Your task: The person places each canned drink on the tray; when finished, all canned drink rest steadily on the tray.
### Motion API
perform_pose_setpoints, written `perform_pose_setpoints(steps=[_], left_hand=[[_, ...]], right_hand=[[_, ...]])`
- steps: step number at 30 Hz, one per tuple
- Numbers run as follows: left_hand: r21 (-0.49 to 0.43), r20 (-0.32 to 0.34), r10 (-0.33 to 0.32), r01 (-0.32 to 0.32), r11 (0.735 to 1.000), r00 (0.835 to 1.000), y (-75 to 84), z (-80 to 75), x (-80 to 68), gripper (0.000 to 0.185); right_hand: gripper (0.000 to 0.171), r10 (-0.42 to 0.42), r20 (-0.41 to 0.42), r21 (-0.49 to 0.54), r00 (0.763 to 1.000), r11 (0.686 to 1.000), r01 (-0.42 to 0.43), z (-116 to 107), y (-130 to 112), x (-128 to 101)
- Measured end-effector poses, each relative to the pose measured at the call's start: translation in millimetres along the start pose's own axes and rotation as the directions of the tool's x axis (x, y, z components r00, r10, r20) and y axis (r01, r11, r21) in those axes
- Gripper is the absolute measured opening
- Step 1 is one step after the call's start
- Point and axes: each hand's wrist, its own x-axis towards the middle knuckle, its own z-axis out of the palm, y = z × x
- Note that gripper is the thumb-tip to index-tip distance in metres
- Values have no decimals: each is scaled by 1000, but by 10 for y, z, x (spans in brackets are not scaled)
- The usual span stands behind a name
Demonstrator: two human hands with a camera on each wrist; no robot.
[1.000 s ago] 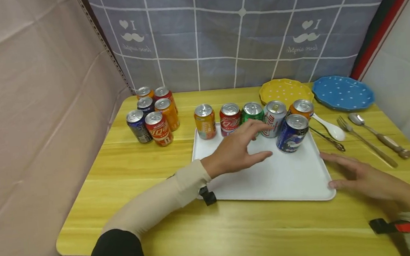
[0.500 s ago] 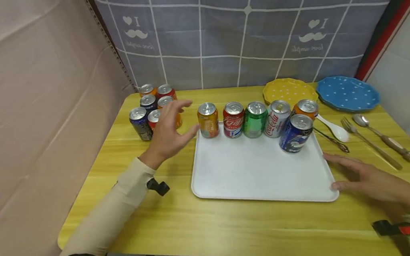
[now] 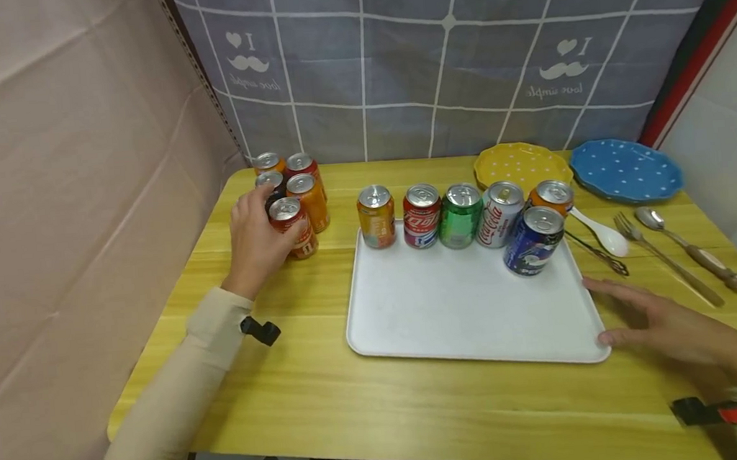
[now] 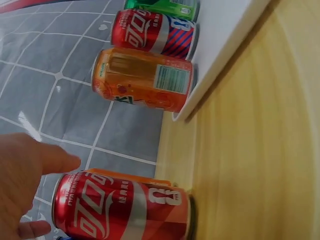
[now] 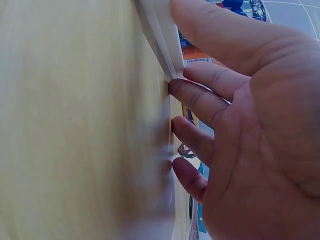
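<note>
My left hand [image 3: 257, 240] is over the left cluster of cans, spread about the top of a red Coca-Cola can [image 3: 296, 243] with the thumb along its right side. In the left wrist view the thumb [image 4: 55, 159] lies right beside that can's upper edge, and another fingertip is near its lid. A dark blue can in front there is hidden behind the hand. My right hand [image 3: 669, 329] rests with extended fingers at the right edge of the white tray [image 3: 460, 317]. In the right wrist view the fingertips [image 5: 182, 90] touch the tray's side and the tabletop.
Along the tray's back stand an orange can [image 3: 377, 218], a red can [image 3: 422, 218], a green can [image 3: 461, 219] and a white can [image 3: 499, 216]. A blue can [image 3: 532, 242] fronts another orange one. Yellow plate [image 3: 512, 161], blue plate [image 3: 626, 170], fork [image 3: 670, 260] and spoons lie right.
My left hand has moved left from above the tray to the left cluster and come down around the red can. The right hand has stayed at the tray's edge.
</note>
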Motion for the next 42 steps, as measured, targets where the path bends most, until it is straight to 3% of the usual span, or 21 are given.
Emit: perform_pose_setpoints(steps=[4, 11, 15, 20, 26, 34, 38, 42], left_hand=[[21, -7, -57, 58, 998, 998, -16, 71, -72, 82], [141, -48, 5, 2, 990, 999, -46, 229, -147, 87], [164, -55, 4, 5, 986, 998, -84, 307, -168, 87], [123, -81, -28, 38, 992, 996, -115, 355, -159, 84], [78, -54, -59, 63, 995, 997, -118, 356, -156, 79], [-88, -21, -39, 37, 995, 999, -169, 368, -176, 73], [-147, 6, -16, 17, 989, 1000, -96, 326, -175, 78], [-217, 33, 14, -7, 976, 999, 86, 251, -193, 82]], right_hand=[[92, 10, 1, -6, 1000, 1000, -10, -3, 14, 3], [92, -17, -8, 26, 1000, 1000, 17, 5, 72, 20], [92, -21, -17, 18, 1000, 1000, 21, 3, 78, 11], [92, -6, -21, 3, 1000, 1000, 6, 2, 59, 0], [93, -1, -16, 6, 1000, 1000, 1, 23, 76, 13], [92, -41, -36, 13, 999, 999, 41, 26, 89, 5], [92, -51, -42, 18, 998, 998, 52, 24, 95, 4], [93, -42, -38, 23, 998, 999, 43, 23, 98, 6]])
